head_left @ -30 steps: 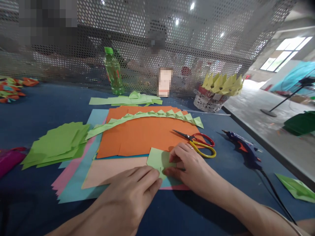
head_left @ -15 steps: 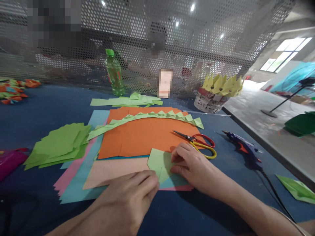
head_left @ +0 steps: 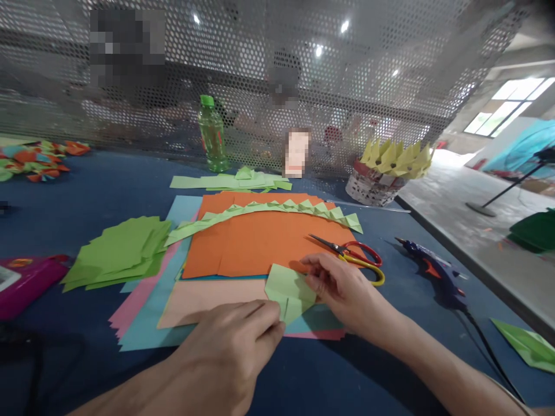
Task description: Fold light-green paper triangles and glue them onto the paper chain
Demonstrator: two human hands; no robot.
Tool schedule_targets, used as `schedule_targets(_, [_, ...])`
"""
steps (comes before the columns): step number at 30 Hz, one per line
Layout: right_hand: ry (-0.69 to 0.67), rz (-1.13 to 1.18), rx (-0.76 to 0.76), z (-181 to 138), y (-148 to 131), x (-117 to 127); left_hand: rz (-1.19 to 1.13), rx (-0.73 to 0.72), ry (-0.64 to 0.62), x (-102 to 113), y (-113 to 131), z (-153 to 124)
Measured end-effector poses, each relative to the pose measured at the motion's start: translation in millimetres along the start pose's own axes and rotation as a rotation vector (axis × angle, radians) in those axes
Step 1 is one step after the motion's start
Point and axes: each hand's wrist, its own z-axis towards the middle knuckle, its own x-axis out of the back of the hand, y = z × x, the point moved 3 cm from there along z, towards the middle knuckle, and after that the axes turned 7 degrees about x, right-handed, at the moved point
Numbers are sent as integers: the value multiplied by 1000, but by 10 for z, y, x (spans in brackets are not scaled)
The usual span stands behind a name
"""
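Note:
A light green piece of paper (head_left: 289, 287), folded and with a short slit or crease line, lies between my hands over the stacked sheets. My left hand (head_left: 243, 335) is closed on its lower left edge, fingertips pressed together. At its right edge, my right hand (head_left: 340, 289) pinches the paper between thumb and curled fingers. Scissors (head_left: 347, 251) with one red and one yellow handle rest just beyond my right hand, on orange sheets (head_left: 255, 242). A strip of folded green points (head_left: 269, 207) curves across those sheets.
Green paper sheets (head_left: 119, 251) are piled at left, near a magenta package (head_left: 32, 286). A glue gun (head_left: 433, 268) with its cord lies at right. Behind stand a green-capped bottle (head_left: 212, 136) and a basket (head_left: 373, 182) with yellow paper points, before a perforated metal screen (head_left: 247, 75).
The view has shifted slightly, so things sit a little farther right. My right hand's fingers have moved slightly along the green paper's right edge; my left hand keeps its hold.

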Motion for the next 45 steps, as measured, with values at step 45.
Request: schedule_targets(45, [-180,-205,469,-69,-209,153,-42,0,184,41,26,70])
